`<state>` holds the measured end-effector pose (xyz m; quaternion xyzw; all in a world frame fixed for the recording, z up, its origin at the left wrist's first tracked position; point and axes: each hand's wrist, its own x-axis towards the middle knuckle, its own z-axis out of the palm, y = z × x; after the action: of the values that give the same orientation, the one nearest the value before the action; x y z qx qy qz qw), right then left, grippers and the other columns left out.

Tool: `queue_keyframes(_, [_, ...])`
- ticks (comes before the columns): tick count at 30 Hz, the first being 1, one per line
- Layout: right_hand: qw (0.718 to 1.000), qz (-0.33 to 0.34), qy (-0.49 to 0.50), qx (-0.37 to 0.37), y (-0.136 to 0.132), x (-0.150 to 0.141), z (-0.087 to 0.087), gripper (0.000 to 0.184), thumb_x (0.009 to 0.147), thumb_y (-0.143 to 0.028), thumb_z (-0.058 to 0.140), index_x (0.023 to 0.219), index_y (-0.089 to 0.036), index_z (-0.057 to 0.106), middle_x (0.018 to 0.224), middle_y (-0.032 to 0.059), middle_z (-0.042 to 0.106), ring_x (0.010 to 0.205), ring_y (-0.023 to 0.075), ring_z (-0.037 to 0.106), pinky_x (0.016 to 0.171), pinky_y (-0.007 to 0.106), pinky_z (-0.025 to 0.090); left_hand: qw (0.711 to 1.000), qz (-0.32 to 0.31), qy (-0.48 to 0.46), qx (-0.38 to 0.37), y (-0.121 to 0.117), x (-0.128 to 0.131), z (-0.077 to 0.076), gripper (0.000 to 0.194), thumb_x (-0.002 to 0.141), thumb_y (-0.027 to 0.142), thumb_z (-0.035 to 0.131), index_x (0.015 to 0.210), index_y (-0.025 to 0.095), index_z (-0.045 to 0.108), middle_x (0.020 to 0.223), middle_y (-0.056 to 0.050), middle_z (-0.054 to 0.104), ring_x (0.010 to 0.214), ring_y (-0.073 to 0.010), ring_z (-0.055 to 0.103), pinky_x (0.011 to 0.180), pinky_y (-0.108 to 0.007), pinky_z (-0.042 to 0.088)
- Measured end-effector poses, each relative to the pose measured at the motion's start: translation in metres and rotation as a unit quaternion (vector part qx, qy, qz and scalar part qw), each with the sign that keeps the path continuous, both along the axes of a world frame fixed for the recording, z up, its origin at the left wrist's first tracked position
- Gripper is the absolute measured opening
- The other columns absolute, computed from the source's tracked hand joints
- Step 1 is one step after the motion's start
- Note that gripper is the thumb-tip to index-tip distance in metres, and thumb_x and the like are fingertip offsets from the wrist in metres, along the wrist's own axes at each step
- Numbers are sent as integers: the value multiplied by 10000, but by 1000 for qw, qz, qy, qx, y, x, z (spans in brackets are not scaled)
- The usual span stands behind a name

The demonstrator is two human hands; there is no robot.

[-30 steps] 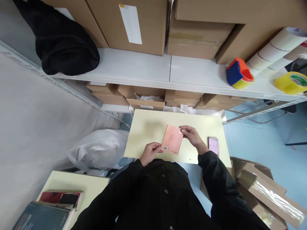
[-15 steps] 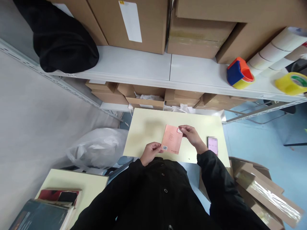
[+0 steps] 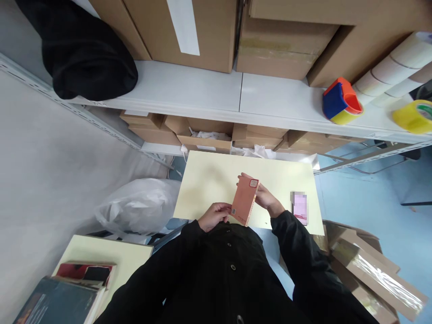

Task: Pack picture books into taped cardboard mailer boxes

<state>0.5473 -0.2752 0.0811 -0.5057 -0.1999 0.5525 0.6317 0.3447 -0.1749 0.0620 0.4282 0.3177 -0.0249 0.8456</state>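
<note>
A thin pink book (image 3: 244, 200) with a barcode at its lower left corner and a red-bordered label at its upper right is held up over the pale yellow table (image 3: 199, 175). My right hand (image 3: 266, 198) grips it from the right, its fingers reaching behind and showing past the top left edge. At the lower left corner, my left hand (image 3: 215, 217) pinches the book between thumb and fingers. The book is tilted, and its right page edge shows. A phone (image 3: 299, 208) lies on the table to the right of my right hand.
Beyond the table, a grey shelf (image 3: 189, 90) carries cardboard boxes, a tape dispenser (image 3: 341, 102), tape rolls and a black cloth item (image 3: 91, 58). A plastic bag (image 3: 138, 204) and stacked books (image 3: 57, 299) are at left. Cardboard (image 3: 374, 270) lies at lower right.
The book has turned from nearly flat to tilted, showing its right edge. My right hand has gone from pinching the top right corner to gripping around behind the book.
</note>
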Motion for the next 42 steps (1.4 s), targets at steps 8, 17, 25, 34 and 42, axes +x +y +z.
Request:
queue_keyframes(8, [999, -24, 29, -31, 5, 5, -4, 402, 598, -440, 826, 870, -238, 610, 745, -31, 618, 666, 137, 623, 655, 297, 513, 999, -20, -14, -35, -2, 5, 9, 393, 625, 424, 798, 884, 141, 718, 850, -75, 719, 789, -204, 653, 699, -283, 482])
queue_keyframes(17, [992, -72, -3, -105, 2, 18, 2, 391, 587, -458, 826, 763, -207, 584, 717, -29, 621, 619, 112, 584, 581, 267, 521, 995, 90, -2, 47, 17, -14, 7, 475, 616, 533, 786, 864, 143, 679, 858, -73, 701, 768, -191, 680, 798, -353, 537])
queue_keyframes(25, [992, -61, -20, -105, 11, 18, 5, 401, 685, -577, 719, 893, -239, 663, 820, 41, 701, 725, 187, 656, 665, 342, 559, 990, 126, 8, 68, 16, -17, -3, 398, 603, 484, 801, 750, 132, 687, 688, -23, 660, 637, -148, 651, 796, -363, 554])
queue_keyframes(34, [992, -51, -50, -104, 55, 6, 3, 424, 671, -491, 755, 1010, -250, 673, 938, 30, 700, 865, 183, 649, 778, 367, 550, 974, 216, 30, 54, 34, -30, -17, 446, 614, 490, 790, 866, 128, 719, 706, -31, 674, 685, -162, 667, 824, -371, 537])
queue_keyframes(42, [972, -39, -194, -130, 128, -10, -16, 419, 670, -483, 719, 995, -233, 633, 769, 0, 625, 700, 148, 618, 664, 335, 548, 944, 320, 58, 62, 71, -46, -31, 558, 598, 489, 797, 1008, 135, 662, 742, -39, 702, 704, -172, 677, 850, -393, 517])
